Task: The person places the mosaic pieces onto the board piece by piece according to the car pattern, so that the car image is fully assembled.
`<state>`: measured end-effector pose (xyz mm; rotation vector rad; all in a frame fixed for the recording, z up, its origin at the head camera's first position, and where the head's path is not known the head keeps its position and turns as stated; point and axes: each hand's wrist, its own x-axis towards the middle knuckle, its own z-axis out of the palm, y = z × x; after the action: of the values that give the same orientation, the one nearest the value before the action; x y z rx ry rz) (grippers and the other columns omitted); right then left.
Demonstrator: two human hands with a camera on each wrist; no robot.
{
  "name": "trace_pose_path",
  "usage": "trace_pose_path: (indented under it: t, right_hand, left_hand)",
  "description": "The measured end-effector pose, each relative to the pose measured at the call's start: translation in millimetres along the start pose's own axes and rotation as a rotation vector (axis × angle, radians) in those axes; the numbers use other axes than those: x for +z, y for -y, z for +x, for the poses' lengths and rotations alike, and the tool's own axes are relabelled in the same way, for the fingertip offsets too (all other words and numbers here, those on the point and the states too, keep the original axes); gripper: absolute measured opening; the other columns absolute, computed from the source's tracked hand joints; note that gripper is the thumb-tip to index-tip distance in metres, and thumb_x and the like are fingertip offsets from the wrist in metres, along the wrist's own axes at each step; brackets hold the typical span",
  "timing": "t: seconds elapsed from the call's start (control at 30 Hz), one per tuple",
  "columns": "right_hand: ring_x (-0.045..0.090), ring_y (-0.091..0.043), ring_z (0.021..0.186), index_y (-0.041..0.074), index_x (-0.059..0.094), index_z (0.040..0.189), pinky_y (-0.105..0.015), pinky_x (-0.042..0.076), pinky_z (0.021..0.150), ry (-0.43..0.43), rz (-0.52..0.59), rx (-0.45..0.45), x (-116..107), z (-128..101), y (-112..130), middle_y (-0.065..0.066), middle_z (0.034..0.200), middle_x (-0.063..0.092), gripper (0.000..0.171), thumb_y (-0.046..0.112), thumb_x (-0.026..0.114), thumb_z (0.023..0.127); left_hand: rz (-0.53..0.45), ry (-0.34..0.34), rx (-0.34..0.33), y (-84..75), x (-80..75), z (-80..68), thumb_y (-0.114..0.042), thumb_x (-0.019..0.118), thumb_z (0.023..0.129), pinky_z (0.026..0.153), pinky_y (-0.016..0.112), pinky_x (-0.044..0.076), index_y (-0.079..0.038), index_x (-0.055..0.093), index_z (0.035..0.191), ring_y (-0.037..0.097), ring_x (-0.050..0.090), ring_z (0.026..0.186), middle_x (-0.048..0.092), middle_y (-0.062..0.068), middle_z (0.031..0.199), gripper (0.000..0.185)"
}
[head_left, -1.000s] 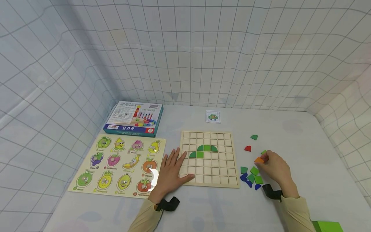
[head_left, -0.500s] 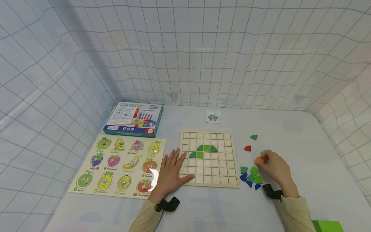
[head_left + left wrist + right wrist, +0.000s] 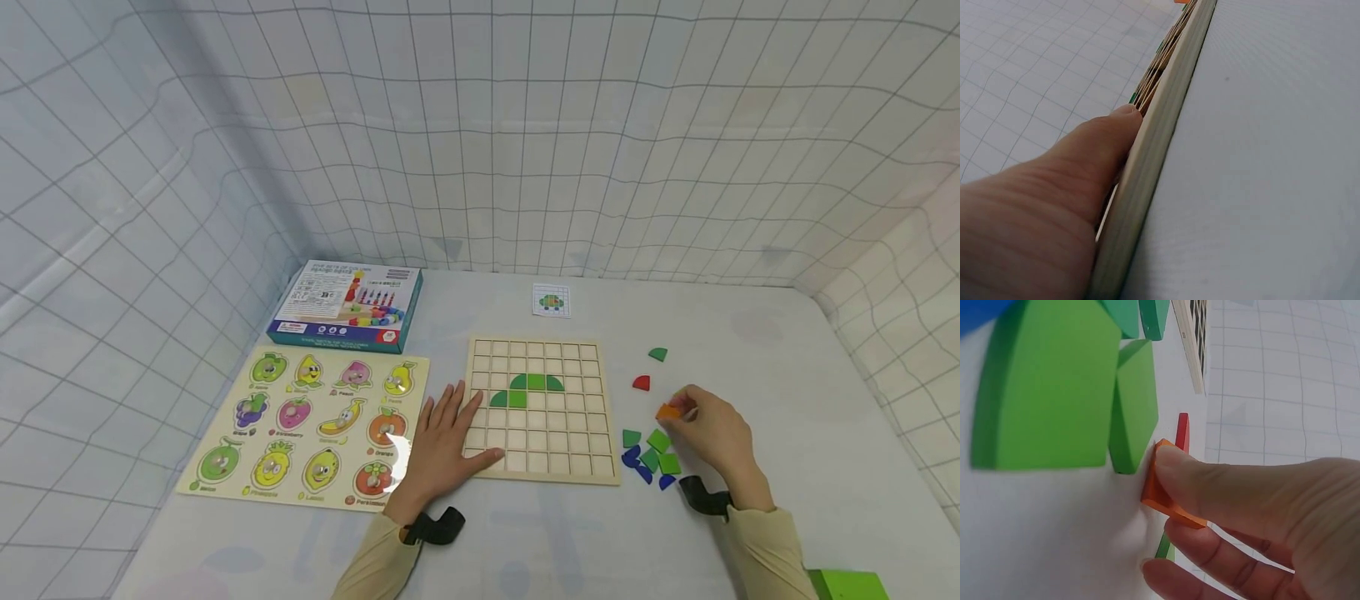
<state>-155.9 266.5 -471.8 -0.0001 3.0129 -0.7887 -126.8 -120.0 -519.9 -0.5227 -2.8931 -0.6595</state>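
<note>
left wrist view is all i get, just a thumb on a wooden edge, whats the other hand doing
Observer: The right hand pinches an orange piece beside the loose pieces right of the grid board.
Operator: anything in the board yet
Observer: Yes, five green pieces sit in its upper middle cells, forming a dome.
Operator: whats left of my hand
Observer: A fruit puzzle board, with a blue box behind it.
Operator: is the grip on that orange piece firm
Observer: Thumb and fingers close round it in the right wrist view; firmness cannot be judged.
</note>
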Motion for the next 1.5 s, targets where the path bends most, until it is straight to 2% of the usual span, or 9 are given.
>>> trace_pose_path:
  t: [0.43, 0.77, 0.93, 1.13, 1.5]
  right_hand:
    - [0.052, -0.02, 0.062, 0.006, 0.061, 0.093, -0.03, 0.039, 0.053, -0.045, 0.012, -0.064, 3, -1, 2, -0.006, 0.075, 0.062, 0.022, 0.021, 0.074, 0.083]
    - [0.053, -0.021, 0.068, 0.004, 0.062, 0.1, -0.03, 0.042, 0.056, -0.077, 0.065, -0.087, 11, 0, 8, -0.006, 0.081, 0.061, 0.018, 0.015, 0.068, 0.088]
    - [0.048, -0.019, 0.067, 0.0, 0.064, 0.106, -0.026, 0.041, 0.052, -0.111, 0.122, -0.175, 14, -1, 17, -0.007, 0.083, 0.058, 0.019, 0.007, 0.067, 0.088]
    - [0.044, -0.016, 0.065, -0.002, 0.066, 0.104, -0.024, 0.039, 0.053, -0.149, 0.164, -0.313, 24, 1, 29, -0.004, 0.079, 0.055, 0.019, -0.001, 0.069, 0.085]
    - [0.056, -0.013, 0.07, 0.004, 0.066, 0.1, -0.028, 0.049, 0.061, -0.064, 0.227, -0.385, 37, 13, 55, -0.002, 0.086, 0.062, 0.018, 0.0, 0.071, 0.083]
  left_hand:
    - [0.002, 0.002, -0.004, 0.3, 0.0, 0.5, -0.062, 0.06, 0.081, 0.111, 0.051, 0.002, -0.013, 0.034, 0.149, 0.029, 0.01, 0.143, 0.021, 0.014, 0.154, 0.088]
    - [-0.007, -0.001, -0.003, -0.3, -0.4, 0.3, -0.061, 0.061, 0.081, 0.111, 0.051, 0.003, -0.012, 0.036, 0.148, 0.03, 0.011, 0.142, 0.022, 0.015, 0.154, 0.086]
    - [-0.007, 0.004, -0.003, -1.2, -1.8, 0.3, -0.061, 0.061, 0.081, 0.111, 0.051, 0.003, -0.012, 0.036, 0.148, 0.03, 0.011, 0.142, 0.021, 0.015, 0.154, 0.087]
    - [0.004, 0.014, -0.012, -1.6, -2.6, 0.8, -0.062, 0.06, 0.081, 0.111, 0.051, 0.003, -0.013, 0.035, 0.148, 0.03, 0.01, 0.142, 0.021, 0.015, 0.154, 0.087]
    - [-0.001, 0.013, -0.009, -2.3, -3.3, 0.8, -0.062, 0.06, 0.081, 0.111, 0.051, 0.004, -0.012, 0.035, 0.148, 0.03, 0.011, 0.142, 0.022, 0.015, 0.154, 0.087]
